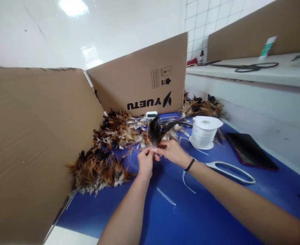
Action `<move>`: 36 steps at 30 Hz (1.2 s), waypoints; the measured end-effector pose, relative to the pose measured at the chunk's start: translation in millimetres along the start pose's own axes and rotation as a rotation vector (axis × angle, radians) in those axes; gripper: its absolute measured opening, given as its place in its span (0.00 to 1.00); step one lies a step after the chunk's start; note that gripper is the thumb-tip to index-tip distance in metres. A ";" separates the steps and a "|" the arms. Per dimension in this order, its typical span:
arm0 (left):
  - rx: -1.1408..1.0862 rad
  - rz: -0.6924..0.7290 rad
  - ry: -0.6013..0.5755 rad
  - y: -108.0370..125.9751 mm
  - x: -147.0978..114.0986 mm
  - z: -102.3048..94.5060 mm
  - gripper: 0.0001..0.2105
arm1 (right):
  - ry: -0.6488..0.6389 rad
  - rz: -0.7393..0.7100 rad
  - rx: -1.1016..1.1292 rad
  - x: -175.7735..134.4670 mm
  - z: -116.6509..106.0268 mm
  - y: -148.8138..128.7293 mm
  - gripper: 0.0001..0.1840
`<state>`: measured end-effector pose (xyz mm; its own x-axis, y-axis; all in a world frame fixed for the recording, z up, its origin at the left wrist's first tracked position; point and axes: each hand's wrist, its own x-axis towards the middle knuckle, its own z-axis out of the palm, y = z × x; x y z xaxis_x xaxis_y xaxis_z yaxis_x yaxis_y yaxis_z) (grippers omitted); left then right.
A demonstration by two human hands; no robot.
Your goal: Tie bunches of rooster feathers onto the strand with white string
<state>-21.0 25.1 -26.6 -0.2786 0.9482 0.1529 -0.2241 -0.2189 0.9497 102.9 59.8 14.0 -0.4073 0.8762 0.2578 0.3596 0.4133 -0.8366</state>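
Observation:
Dark feathers [155, 129] stand upright in a small bunch, pinched at their pale base between both hands. My left hand [146, 160] closes thumb and fingers on that base from the left. From the right, my right hand [171, 150] pinches the same spot, a black band round its wrist. Whether ribbon is also between the fingers I cannot tell. Just behind the hands lies a heap of brown and black feathers [119, 131]. A white spool of ribbon [204, 132] stands right of the hands, and scissors [231, 172] with pale handles lie partly behind my right forearm.
Cardboard panels [139, 75] wall the blue table [190, 217] at the left and back. Another feather pile [99, 172] sits at left, one more [203, 106] at back right. A dark tablet-like device [250, 149], a small white display [151, 114] and a ribbon scrap [166, 196] lie about.

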 end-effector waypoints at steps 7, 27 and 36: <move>0.042 -0.002 0.013 4.8 -2.3 1.5 0.11 | 0.048 -0.019 0.098 3.1 2.1 6.3 0.19; 0.113 -0.020 -0.096 6.7 0.7 -3.5 0.15 | -0.020 0.010 0.247 2.3 -0.5 8.9 0.16; 0.155 -0.038 -0.177 6.2 0.8 -4.9 0.18 | -0.085 0.030 0.390 0.4 0.4 5.6 0.16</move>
<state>-27.2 23.3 -21.9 -0.1013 0.9836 0.1493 -0.0817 -0.1578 0.9841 104.4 62.4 9.3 -0.4751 0.8562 0.2030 0.0333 0.2480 -0.9682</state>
